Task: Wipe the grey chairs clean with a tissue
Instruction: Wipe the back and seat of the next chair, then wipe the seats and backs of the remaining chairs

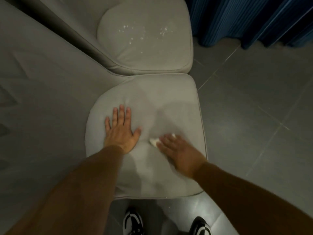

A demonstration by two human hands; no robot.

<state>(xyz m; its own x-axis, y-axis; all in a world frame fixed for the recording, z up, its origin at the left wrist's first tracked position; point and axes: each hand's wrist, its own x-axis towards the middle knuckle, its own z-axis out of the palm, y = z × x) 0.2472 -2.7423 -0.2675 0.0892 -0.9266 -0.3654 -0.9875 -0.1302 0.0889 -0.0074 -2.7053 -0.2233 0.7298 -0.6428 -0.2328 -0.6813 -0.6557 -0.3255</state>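
Flat-fingered, the right hand (177,153) presses a white tissue (154,141) onto the near grey chair (169,99) seat at lower centre, seemingly without curling. Left hand (121,131) rests open beside it; white specks (144,31) dot the far grey chair (179,53), upper centre.

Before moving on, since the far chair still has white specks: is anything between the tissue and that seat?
Nothing visible. The right hand presses the tissue on the near seat; the far seat, specks included, directly adjoins it.
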